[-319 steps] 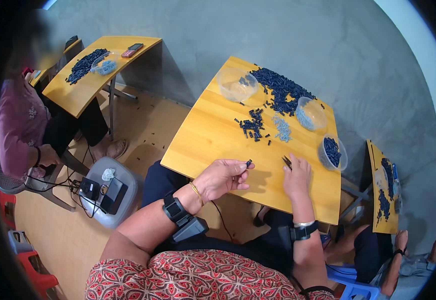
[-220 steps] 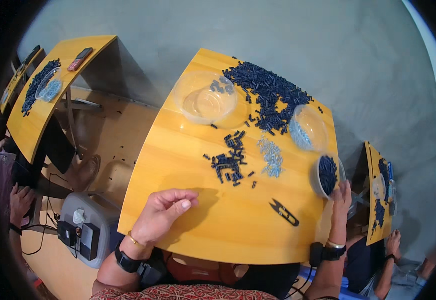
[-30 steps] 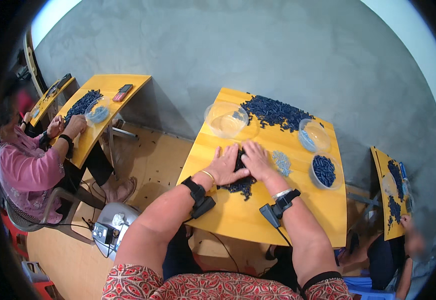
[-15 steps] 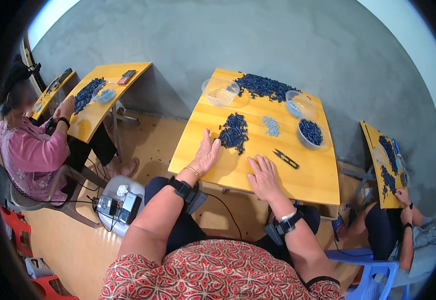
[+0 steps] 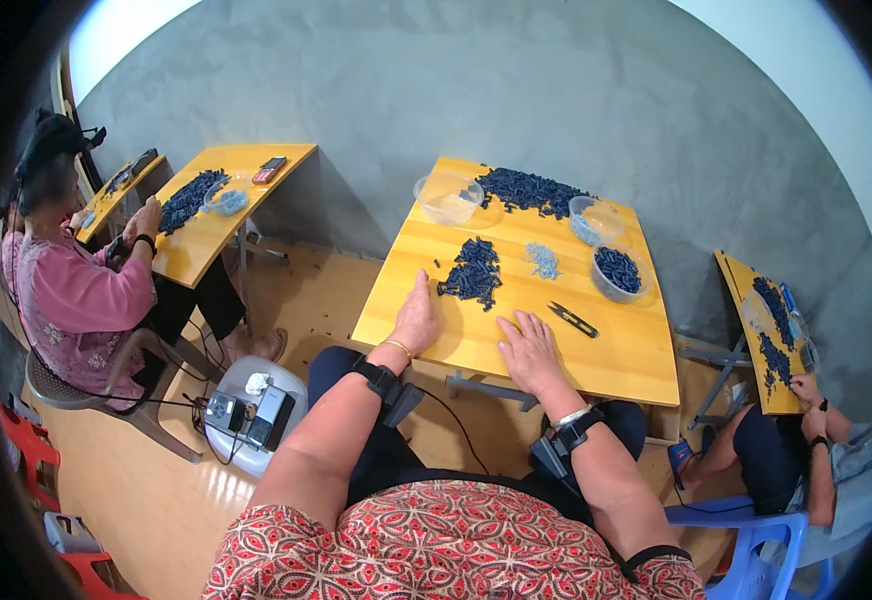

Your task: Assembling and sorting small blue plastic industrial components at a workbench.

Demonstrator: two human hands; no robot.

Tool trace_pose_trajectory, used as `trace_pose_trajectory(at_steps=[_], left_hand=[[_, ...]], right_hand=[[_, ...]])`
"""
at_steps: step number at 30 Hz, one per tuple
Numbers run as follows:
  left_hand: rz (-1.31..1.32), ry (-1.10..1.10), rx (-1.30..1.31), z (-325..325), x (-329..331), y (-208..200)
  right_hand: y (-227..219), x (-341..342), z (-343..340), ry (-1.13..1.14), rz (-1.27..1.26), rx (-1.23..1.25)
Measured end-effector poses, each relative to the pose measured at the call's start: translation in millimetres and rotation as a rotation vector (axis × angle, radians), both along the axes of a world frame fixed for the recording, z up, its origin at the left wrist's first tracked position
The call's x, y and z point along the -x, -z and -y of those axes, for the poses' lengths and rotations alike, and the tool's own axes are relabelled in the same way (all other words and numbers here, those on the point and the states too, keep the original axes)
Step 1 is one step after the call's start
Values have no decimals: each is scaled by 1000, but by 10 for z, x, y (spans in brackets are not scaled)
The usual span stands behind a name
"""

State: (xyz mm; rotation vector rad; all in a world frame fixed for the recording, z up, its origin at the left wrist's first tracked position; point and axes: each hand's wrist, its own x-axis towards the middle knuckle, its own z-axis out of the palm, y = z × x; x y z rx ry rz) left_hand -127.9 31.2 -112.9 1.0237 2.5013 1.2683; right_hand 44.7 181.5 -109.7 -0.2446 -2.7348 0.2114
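My left hand (image 5: 417, 318) rests on its edge on the yellow table (image 5: 396, 290), fingers stretched out. It is just beside the near left side of a small pile of dark blue pieces (image 5: 472, 274), holding nothing. A single dark piece (image 5: 436, 262) lies apart from that pile. My right hand (image 5: 531, 350) lies flat with fingers spread near the table's front edge. Beyond its fingertips are black thread snips (image 5: 573, 319) and a little heap of pale blue-grey bits (image 5: 543, 261).
A larger dark blue heap (image 5: 531, 190) lies at the far edge. Around it stand a clear bowl (image 5: 448, 205), a bowl with pale bits (image 5: 588, 228) and a bowl of dark pieces (image 5: 618, 272). Co-workers sit at tables left and right. A grey stool (image 5: 291, 380) holds devices and cables.
My left hand has drawn back slightly from the small pile, and a loose piece now shows at its left. My right hand stays flat. The whole view has shifted slightly.
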Motion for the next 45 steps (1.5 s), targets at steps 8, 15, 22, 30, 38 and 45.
trace_pose_trajectory(at_steps=[8,15,22,30,38,45], left_hand=[[-175,-82,24,-233,569,108],[-317,147,355,-269,479,-72],[-391,-5,267,-31,40,87],[-475,-24,375,-293,-348,1],[-383,35,251,-398,-142,-25],[-234,48,406,-561,686,-113]], right_hand=[[-8,-28,76,-3,-12,6],[-128,-30,56,16,-12,17],[-89,-23,23,31,2,12],[-61,17,71,10,2,3],[-121,-6,45,24,42,16],[-203,-14,85,52,115,62]])
